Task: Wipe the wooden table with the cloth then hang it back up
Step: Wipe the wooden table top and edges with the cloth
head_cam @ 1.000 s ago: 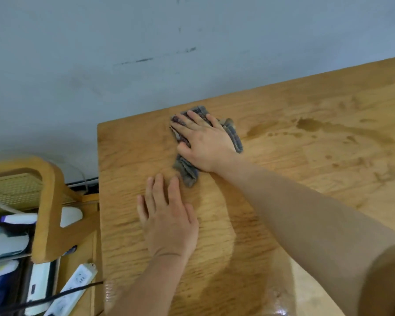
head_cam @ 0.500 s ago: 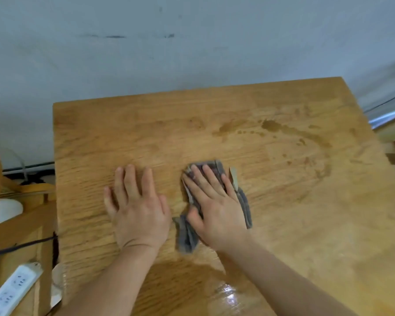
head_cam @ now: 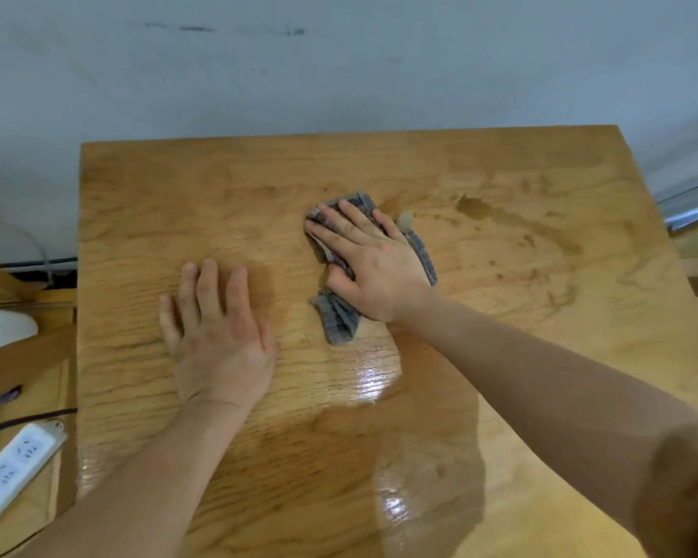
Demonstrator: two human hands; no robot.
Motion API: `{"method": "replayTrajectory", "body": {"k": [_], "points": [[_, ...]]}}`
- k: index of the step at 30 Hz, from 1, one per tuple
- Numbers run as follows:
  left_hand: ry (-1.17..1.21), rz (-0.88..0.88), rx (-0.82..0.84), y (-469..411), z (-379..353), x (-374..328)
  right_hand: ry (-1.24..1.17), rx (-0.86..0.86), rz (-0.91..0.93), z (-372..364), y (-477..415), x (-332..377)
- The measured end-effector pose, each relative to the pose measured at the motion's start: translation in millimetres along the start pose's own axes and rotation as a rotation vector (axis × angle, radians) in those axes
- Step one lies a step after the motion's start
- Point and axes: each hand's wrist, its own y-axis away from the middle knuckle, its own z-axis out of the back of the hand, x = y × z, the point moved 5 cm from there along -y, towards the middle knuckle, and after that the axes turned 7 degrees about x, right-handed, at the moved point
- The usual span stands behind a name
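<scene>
cloth (head_cam: 341, 320): grey, ribbed, bunched, centre of frame on wooden table (head_cam: 138, 187) | right hand (head_cam: 373, 263): flat, fingers spread, pressing the cloth down | left hand (head_cam: 218, 340): flat on bare wood, lower left, holding nothing | dark wet stains (head_cam: 512, 223): upper right

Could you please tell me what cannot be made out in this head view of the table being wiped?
- Most of the grey cloth: covered by the right hand.
- The wooden table near edge: cut off by the bottom frame edge.
- Where the cloth hangs: out of frame.
- The power strip: cut by the left edge.
- The tabletop under the left hand: hidden.
</scene>
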Motion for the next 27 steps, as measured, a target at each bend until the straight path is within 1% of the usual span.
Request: {"method": "replayTrajectory", "body": {"k": [4,7,9,11,14,16,18,20,24,26,27], "points": [[-0.005,0.099,0.029,-4.9,1.4,-12.7,-0.013,0.022,-0.005,0.0,-7.4,-3.0],[-0.034,0.025,0.051,-4.1,-7.3,-54.1,-0.027,0.024,0.011,-0.6,-7.1,-5.8],[-0.021,0.053,0.030,-2.2,-14.7,-71.2,-0.042,0.027,0.004,4.6,-20.6,-19.5],[0.000,0.111,-0.016,-0.4,-17.7,-75.8,-0.060,0.000,-0.053,17.5,-45.0,-49.4],[-0.007,0.117,-0.061,-1.9,-18.8,-76.1,-0.048,-0.023,-0.160,38.1,-82.4,-98.5],[-0.015,0.124,-0.063,-4.1,-19.6,-75.1,-0.056,-0.029,-0.202,39.4,-93.5,-109.7],[-0.031,0.126,-0.069,-2.8,-21.1,-74.2,-0.059,-0.055,-0.215,34.9,-86.6,-99.1],[-0.035,0.126,-0.075,0.3,-21.3,-73.2,-0.043,-0.069,-0.164,23.9,-53.7,-72.0],[-0.006,0.120,-0.108,0.8,-18.8,-72.1,-0.100,-0.004,0.059,-14.5,65.2,-9.3],[-0.005,0.122,-0.096,1.0,-19.5,-73.8,-0.100,0.049,0.160,-27.4,103.4,-2.5],[-0.007,0.123,-0.092,0.8,-19.2,-74.5,-0.087,0.080,0.240,-26.5,104.7,-6.8]]}}
